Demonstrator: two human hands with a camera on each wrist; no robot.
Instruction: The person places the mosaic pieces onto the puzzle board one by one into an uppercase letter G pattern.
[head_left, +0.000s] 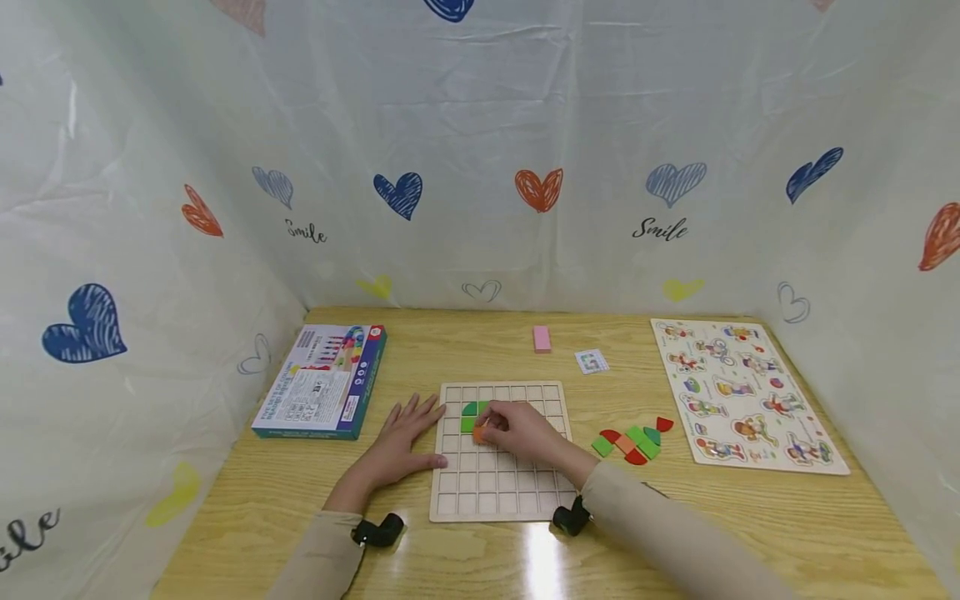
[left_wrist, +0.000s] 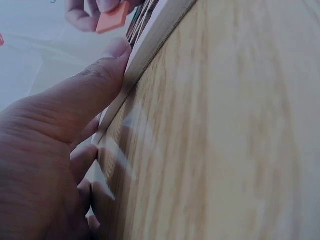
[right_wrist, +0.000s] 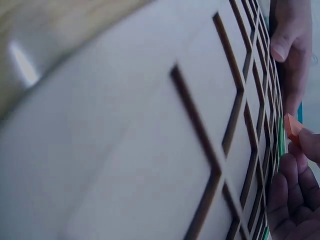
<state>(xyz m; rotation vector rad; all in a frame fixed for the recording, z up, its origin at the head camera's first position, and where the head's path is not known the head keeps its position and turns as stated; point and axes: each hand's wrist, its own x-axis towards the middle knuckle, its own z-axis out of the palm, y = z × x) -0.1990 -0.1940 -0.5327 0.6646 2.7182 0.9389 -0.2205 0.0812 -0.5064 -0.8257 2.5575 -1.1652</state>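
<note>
Plainly, the right hand [head_left: 522,429] pinches an orange tile [left_wrist: 113,19] at its fingertips, tilted, its long axis unclear where the thumb covers it, above a board [head_left: 467,482] whose green tiles [head_left: 467,425] just past the fingertips are partly hidden, while the left hand [head_left: 401,442], fingers spread, touches the board's edge.

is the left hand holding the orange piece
No, the right hand pinches the orange piece over the grid board.
</note>
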